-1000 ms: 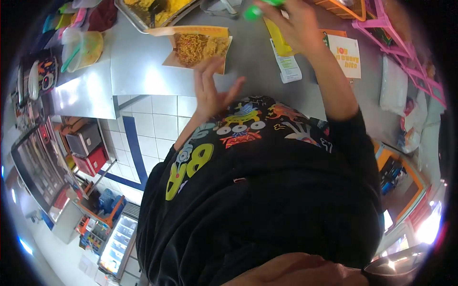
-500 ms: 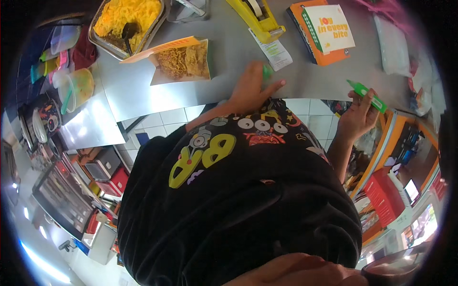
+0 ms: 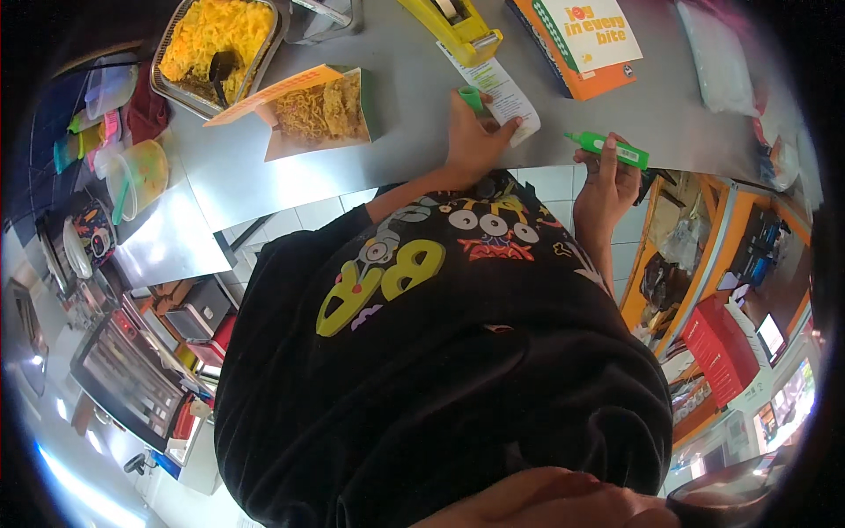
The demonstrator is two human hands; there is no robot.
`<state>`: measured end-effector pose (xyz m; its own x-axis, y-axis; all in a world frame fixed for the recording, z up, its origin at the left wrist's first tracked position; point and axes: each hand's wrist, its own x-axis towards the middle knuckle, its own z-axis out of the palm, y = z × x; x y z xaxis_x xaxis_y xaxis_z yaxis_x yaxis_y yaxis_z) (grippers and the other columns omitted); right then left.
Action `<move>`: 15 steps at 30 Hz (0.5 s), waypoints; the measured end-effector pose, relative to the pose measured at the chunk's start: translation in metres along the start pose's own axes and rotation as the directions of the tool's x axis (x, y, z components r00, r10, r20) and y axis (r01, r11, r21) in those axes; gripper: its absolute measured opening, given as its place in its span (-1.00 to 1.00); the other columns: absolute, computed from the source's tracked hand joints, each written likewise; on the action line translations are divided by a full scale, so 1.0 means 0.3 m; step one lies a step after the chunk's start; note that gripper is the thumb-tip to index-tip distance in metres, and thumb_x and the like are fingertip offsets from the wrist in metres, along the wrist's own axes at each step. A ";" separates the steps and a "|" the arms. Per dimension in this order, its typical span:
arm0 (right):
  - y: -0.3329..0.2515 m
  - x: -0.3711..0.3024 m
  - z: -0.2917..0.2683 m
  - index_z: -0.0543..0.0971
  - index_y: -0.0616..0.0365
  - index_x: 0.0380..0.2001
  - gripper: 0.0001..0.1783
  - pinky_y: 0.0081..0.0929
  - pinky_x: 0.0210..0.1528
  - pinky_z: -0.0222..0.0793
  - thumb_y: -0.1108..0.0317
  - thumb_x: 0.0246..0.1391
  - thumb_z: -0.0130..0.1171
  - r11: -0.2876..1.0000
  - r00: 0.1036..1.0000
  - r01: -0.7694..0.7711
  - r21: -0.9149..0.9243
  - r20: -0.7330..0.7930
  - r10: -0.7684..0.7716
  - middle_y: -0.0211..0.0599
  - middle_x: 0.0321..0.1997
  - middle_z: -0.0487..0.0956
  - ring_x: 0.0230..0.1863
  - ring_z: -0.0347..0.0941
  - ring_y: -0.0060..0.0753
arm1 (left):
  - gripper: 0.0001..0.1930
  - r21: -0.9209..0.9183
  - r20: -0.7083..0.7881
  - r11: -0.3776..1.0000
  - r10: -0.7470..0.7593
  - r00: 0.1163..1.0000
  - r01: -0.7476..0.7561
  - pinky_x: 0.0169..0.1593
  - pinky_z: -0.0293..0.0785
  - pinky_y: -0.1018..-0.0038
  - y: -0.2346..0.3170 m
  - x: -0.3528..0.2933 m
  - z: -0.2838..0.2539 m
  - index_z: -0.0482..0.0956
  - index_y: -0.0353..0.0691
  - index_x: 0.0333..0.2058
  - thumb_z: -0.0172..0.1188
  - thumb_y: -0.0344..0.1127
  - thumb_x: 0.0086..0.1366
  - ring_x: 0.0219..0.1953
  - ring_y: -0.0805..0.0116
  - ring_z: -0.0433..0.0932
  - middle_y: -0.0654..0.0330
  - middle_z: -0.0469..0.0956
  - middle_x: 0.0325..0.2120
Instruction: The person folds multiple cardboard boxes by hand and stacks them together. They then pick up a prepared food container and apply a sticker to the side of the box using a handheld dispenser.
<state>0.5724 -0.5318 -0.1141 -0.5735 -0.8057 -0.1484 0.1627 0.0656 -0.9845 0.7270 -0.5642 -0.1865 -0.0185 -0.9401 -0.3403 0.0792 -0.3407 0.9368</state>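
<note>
My left hand [image 3: 473,145] is closed on a green highlighter cap [image 3: 470,96], with its thumb and fingers against the near end of a long paper receipt [image 3: 495,88]. The receipt lies on the metal counter and runs under the yellow tape dispenser [image 3: 462,33]. To the right, my right hand [image 3: 606,183] grips an uncapped green highlighter [image 3: 627,153] between thumb and fingers. Its tip points left, toward the receipt, and is apart from it.
An open carton [image 3: 319,114] of noodles and fried pieces stands left of my hands. Behind it is a foil tray [image 3: 160,77] of yellow food with a black spoon. An orange-and-white box [image 3: 594,40] sits back right, near clear plastic packs [image 3: 717,62].
My right hand has brought the highlighter left and slightly up, turning it nearly level. My left hand, with the cap, has come to rest against the receipt's near end, which has shifted nearer.
</note>
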 end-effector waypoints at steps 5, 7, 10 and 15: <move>0.051 -0.002 0.031 0.44 0.37 -0.15 -0.73 -0.56 -0.31 0.47 0.48 0.10 0.18 0.986 0.984 0.012 -0.165 0.175 0.017 -0.20 -0.33 0.57 -0.36 0.55 -0.45 | -0.36 0.059 0.107 0.981 -0.190 0.976 0.184 -0.24 0.57 0.36 -0.036 -0.022 -0.022 0.10 -0.29 -0.11 0.40 -0.40 -0.02 -0.17 0.11 0.57 -0.06 0.37 -0.20; 0.077 -0.005 0.057 0.45 0.38 -0.15 -0.72 -0.58 -0.28 0.47 0.51 0.07 0.21 0.980 0.966 0.015 -0.197 0.255 0.036 -0.20 -0.31 0.58 -0.34 0.55 -0.46 | -0.31 0.551 0.064 0.828 0.082 0.995 -0.103 -0.23 0.54 0.23 -0.043 -0.024 -0.045 0.13 -0.24 -0.09 0.44 -0.29 -0.08 -0.15 -0.04 0.53 -0.06 0.37 -0.17; 0.165 -0.006 0.070 0.51 0.37 -0.21 -0.74 -0.64 -0.26 0.44 0.52 0.01 0.27 0.971 0.955 0.032 -0.235 0.296 0.040 -0.21 -0.31 0.59 -0.32 0.51 -0.57 | -0.25 0.669 0.105 0.713 0.191 0.976 -0.212 -0.19 0.51 0.15 -0.033 -0.026 -0.071 0.16 -0.20 -0.05 0.48 -0.20 -0.14 -0.13 -0.12 0.48 -0.03 0.37 -0.12; 0.230 0.010 0.090 0.54 0.35 -0.25 -0.76 -0.60 -0.26 0.44 0.49 -0.01 0.29 0.930 0.931 0.182 -0.318 0.362 -0.058 -0.22 -0.32 0.59 -0.30 0.50 -0.57 | -0.19 0.659 0.131 0.694 0.274 0.953 -0.290 -0.17 0.51 0.16 -0.023 -0.038 -0.083 0.18 -0.20 -0.01 0.50 -0.15 -0.17 -0.11 -0.07 0.49 0.01 0.38 -0.06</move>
<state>0.6036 -0.5456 -0.1800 -0.2529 -0.9664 -0.0469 -0.2083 0.1018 -0.9728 0.7516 -0.5508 -0.1912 -0.1265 -0.9903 -0.0569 -0.5968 0.0302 0.8018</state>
